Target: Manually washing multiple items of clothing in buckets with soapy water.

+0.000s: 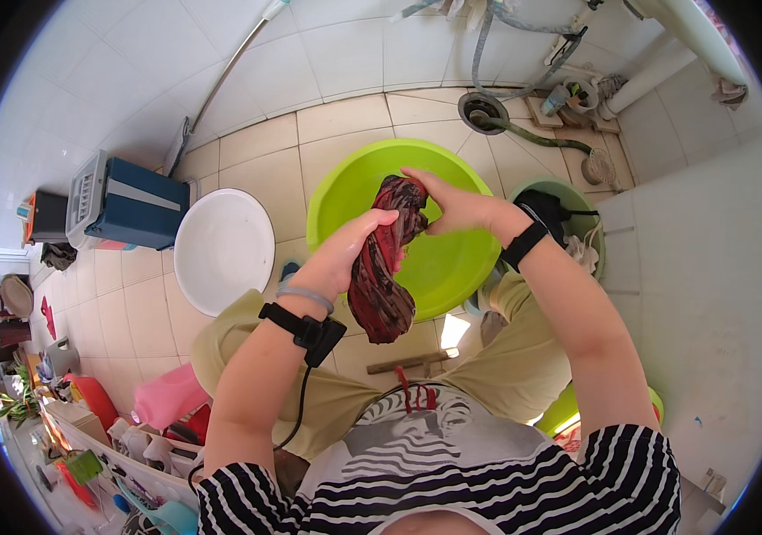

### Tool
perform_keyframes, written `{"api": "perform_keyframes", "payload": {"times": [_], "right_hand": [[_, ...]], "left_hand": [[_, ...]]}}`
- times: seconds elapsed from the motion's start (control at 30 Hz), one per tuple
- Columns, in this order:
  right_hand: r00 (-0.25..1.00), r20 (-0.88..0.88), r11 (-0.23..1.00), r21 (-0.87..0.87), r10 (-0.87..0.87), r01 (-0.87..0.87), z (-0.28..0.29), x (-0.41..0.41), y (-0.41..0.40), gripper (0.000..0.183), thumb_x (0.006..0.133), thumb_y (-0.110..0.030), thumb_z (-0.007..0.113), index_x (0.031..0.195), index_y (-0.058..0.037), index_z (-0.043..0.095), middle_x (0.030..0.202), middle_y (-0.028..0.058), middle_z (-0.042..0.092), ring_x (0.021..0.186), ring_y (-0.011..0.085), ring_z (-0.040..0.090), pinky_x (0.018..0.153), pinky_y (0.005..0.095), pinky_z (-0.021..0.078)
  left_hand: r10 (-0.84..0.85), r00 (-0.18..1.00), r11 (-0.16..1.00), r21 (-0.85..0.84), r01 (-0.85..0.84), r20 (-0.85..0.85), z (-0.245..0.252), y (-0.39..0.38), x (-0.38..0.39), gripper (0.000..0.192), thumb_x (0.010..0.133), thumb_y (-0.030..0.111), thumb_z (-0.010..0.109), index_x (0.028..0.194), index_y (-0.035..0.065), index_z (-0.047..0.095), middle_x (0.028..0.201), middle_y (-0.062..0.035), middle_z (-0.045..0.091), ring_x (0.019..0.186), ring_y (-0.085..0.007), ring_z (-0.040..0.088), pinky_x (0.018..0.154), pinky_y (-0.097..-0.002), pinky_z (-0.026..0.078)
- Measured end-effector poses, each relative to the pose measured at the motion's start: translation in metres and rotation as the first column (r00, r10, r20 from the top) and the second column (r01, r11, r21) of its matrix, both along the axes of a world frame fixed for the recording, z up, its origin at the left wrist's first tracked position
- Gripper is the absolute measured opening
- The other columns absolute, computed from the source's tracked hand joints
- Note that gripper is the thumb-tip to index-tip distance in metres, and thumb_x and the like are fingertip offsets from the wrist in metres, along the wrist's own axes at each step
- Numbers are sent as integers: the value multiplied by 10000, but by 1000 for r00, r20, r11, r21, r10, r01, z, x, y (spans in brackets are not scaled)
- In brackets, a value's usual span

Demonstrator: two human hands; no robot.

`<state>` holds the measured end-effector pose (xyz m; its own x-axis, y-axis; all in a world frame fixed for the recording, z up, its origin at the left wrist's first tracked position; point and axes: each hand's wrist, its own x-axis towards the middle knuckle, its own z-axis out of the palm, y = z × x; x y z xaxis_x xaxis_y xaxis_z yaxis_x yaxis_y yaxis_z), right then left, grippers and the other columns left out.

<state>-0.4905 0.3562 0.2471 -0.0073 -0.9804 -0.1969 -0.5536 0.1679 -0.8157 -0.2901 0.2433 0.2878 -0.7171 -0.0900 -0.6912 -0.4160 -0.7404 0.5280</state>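
A twisted dark red and black patterned cloth (391, 267) hangs over a lime-green plastic basin (334, 180) on the floor. Around the middle of the cloth my left hand (354, 251) is closed, its thumb on top. My right hand (458, 207) curls about the cloth's upper end, with the index finger along the top and the thumb at the side. Some of its fingers are hidden behind the fabric. The lower end of the cloth hangs past the basin's near rim, towards my knees.
Left of the basin are a white round basin (223, 251) and a blue box (140, 200). A green bucket (585, 200) holding dark fabric stands at the right. Behind are a floor drain (481, 110) and hose (534, 137). A pink plastic jug (170, 398) is near my left leg.
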Motion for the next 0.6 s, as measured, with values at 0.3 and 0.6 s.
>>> {"api": "perform_keyframes", "payload": {"times": [0.3, 0.6], "right_hand": [[792, 561, 961, 24, -240, 274, -16, 10, -8, 808, 707, -17, 773, 1390, -56, 344, 1252, 77, 543, 1153, 185, 510, 1007, 334, 408], [375, 747, 806, 354, -548, 474, 12, 1, -17, 408, 829, -10, 534, 1236, -38, 524, 1162, 64, 601, 1052, 183, 574, 950, 324, 448]], "left_hand": [[57, 982, 998, 2, -57, -178, 16, -5, -11, 353, 900, 381, 517, 904, 42, 614, 725, -79, 627, 585, -197, 586, 591, -319, 510], [96, 979, 995, 32, -91, -182, 5, -6, -10, 331, 898, 352, 565, 1037, 53, 589, 852, -81, 643, 732, -208, 617, 698, -334, 522]]}}
